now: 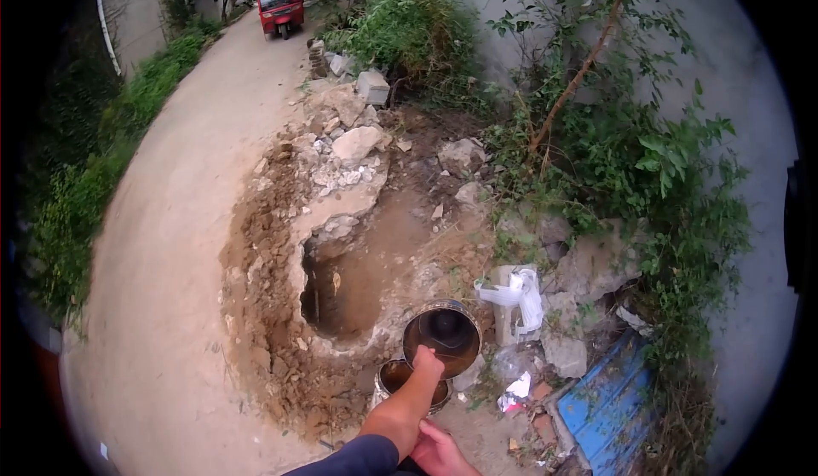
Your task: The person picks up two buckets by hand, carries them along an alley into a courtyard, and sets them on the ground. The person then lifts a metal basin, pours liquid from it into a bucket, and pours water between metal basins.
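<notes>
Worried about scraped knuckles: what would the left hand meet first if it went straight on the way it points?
Probably the inside of the tilted bucket just beyond the left hand, though depth is unclear.

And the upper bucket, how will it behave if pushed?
The upper bucket would probably keep its shape, since its rim looks evenly round. Laid on its side, it may well roll, given that same round form. It's perhaps light for its size: the inside looks mostly hollow.

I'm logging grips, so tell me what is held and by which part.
The left hand holds the upper bucket, apparently by the near part of its rim; the exact finger placement is hidden. No object shows in the right hand.
</notes>
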Available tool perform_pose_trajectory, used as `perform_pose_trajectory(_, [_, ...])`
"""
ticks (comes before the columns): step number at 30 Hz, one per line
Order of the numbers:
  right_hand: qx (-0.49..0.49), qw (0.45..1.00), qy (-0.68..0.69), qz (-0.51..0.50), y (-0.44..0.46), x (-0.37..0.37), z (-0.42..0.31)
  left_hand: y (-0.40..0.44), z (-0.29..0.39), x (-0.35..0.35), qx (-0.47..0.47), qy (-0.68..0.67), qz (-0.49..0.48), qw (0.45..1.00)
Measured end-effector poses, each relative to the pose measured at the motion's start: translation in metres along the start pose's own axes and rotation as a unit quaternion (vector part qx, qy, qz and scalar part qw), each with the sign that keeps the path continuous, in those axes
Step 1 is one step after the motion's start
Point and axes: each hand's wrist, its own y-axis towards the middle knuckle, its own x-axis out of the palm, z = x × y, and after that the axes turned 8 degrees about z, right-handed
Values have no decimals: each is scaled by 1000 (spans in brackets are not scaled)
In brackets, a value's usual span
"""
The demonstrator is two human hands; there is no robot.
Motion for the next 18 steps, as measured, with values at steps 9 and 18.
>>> perform_pose_trajectory(9, [67,995,-72,-12,-15,10,-4,7,11,4,24,1,-38,999])
perform_pose_trajectory(18, [-44,992,-102,54,-6,24,-4,14,25,14,43,13,-38,998])
